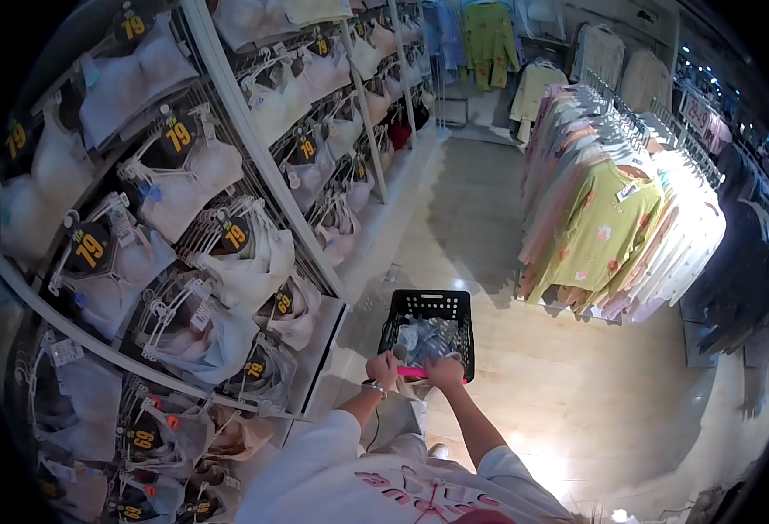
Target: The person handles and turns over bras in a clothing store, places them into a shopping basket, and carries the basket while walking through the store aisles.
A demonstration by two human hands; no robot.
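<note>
A black plastic shopping basket (432, 303) hangs in front of my body, with bunched grey-blue garments (428, 339) inside. Its bright pink handle (411, 373) runs across the near side. My left hand (382, 370) is closed round the handle's left part, a watch (373, 387) on that wrist. Toward the right end, my right hand (444, 373) grips the same handle. Some pale cloth (412, 388) shows just below the handle; whether it belongs to the basket's contents I cannot tell.
Tall racks of bras (188, 183) with round black price tags (177, 135) line the left side. On the right stands a rail of long-sleeved tops, a green one (607, 229) at its near end. More garments (489, 44) hang at the back. Pale flooring (568, 375) lies between.
</note>
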